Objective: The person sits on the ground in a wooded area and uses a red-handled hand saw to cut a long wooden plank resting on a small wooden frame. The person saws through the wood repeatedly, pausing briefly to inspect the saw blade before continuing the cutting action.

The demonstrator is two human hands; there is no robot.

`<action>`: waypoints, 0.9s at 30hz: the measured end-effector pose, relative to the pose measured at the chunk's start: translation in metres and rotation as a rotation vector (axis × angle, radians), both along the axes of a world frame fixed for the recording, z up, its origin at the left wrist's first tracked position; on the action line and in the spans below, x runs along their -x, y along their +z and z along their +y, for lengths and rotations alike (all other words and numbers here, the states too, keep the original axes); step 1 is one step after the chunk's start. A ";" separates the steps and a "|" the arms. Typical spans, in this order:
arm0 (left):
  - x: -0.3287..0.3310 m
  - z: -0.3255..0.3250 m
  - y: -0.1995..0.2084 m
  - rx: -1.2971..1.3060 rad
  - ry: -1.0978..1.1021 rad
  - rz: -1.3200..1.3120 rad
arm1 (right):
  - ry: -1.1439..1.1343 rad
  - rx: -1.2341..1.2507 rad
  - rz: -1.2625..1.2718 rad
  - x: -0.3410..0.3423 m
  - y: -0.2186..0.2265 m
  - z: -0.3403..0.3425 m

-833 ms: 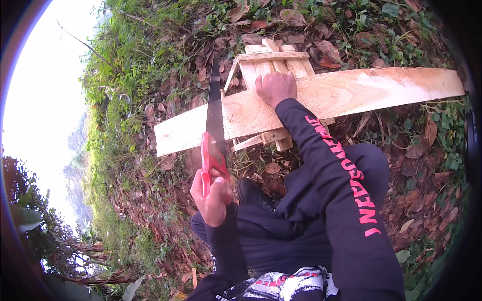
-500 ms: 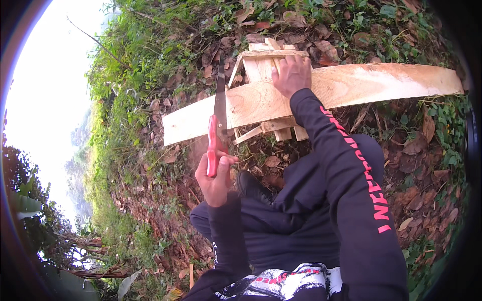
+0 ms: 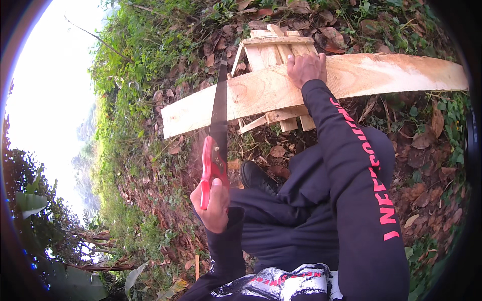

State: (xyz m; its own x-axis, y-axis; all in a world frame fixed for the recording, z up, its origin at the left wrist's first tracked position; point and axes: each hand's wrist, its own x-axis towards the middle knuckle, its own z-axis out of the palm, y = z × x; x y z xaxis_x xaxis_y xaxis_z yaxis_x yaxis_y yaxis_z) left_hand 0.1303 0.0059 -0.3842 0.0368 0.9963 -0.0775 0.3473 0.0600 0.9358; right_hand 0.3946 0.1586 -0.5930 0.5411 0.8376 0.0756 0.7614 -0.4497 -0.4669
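A long pale wooden board [image 3: 261, 90] lies crosswise on a low rough wooden bench [image 3: 263, 56]. My right hand [image 3: 307, 69] bears on the board, its fingers curled over the far edge and the fingertips partly hidden. In my left hand [image 3: 216, 208] is the red handle of a handsaw [image 3: 219, 113], gripped with the thumb along it. The saw's dark blade crosses the board near its left end, its tip reaching beyond the far edge. Whether the teeth are sunk in a cut is hard to make out.
Dry brown leaves [image 3: 416, 148] and green weeds [image 3: 125, 70] cover the ground around the bench. My dark shoe [image 3: 256, 176] and bent leg are close to the bench's near side. Broad-leaved plants [image 3: 31, 204] grow at the lower left.
My left hand has drawn the saw back toward me, so its handle is farther from the board. My right hand stays on the board; the whole view has shifted slightly.
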 end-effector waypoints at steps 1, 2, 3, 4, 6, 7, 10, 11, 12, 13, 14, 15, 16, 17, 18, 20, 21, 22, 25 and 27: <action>-0.002 0.002 -0.001 -0.001 0.007 -0.023 | 0.005 -0.002 -0.005 -0.002 0.000 0.001; -0.006 0.026 -0.017 -0.014 0.016 -0.029 | 0.014 -0.001 -0.011 -0.002 0.000 0.001; -0.011 0.050 -0.035 -0.025 0.026 -0.031 | 0.036 0.005 -0.012 0.002 -0.001 0.002; -0.015 0.073 -0.051 -0.036 0.038 -0.032 | 0.043 0.016 -0.002 0.009 -0.002 0.001; -0.019 0.121 -0.072 -0.058 0.059 -0.028 | 0.037 0.006 0.005 0.012 0.006 0.006; -0.025 0.122 -0.066 -0.019 0.069 -0.071 | 0.031 0.001 0.003 0.011 0.004 0.006; -0.022 0.088 -0.050 0.017 0.064 -0.062 | 0.005 -0.005 -0.016 0.003 -0.006 0.007; -0.012 0.062 -0.041 -0.006 0.029 -0.028 | -0.012 -0.008 -0.029 0.000 -0.007 0.008; 0.000 0.035 -0.029 -0.024 -0.002 0.010 | -0.025 -0.005 -0.039 0.000 -0.008 0.007; 0.004 0.009 -0.016 0.003 0.018 -0.028 | -0.020 0.003 -0.051 -0.001 -0.004 0.005; 0.003 -0.006 -0.005 0.024 0.036 -0.068 | -0.011 0.008 -0.035 -0.002 -0.001 0.005; 0.000 -0.004 0.002 0.045 0.020 -0.085 | 0.002 0.015 -0.021 -0.001 0.001 0.004; 0.000 0.003 0.004 0.068 0.003 -0.103 | 0.014 0.023 -0.008 0.000 0.001 0.002; -0.002 0.027 -0.010 0.028 0.002 -0.046 | 0.005 0.005 -0.025 -0.001 0.001 0.003; -0.007 0.061 -0.031 0.029 0.042 -0.041 | 0.017 -0.009 -0.032 0.004 0.000 0.006; -0.025 0.121 -0.062 0.067 0.108 -0.111 | 0.025 -0.015 -0.030 0.010 0.002 0.006; -0.022 0.117 -0.060 0.058 0.101 -0.086 | 0.036 -0.005 -0.013 0.013 0.004 0.008; -0.019 0.110 -0.055 0.047 0.096 -0.060 | 0.051 0.005 0.005 0.016 0.006 0.009; -0.002 0.030 -0.032 -0.018 -0.061 0.012 | -0.016 0.030 -0.048 -0.005 -0.009 0.006; 0.008 -0.006 -0.012 0.015 -0.058 -0.065 | -0.025 0.034 -0.065 -0.007 -0.009 0.004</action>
State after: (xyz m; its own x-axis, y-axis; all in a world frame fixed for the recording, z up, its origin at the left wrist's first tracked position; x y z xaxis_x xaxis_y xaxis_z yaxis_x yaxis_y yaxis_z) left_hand 0.1226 -0.0004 -0.3965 0.1000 0.9911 -0.0882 0.2893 0.0558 0.9556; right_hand 0.4017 0.1628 -0.6018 0.5569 0.8265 0.0828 0.7779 -0.4840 -0.4008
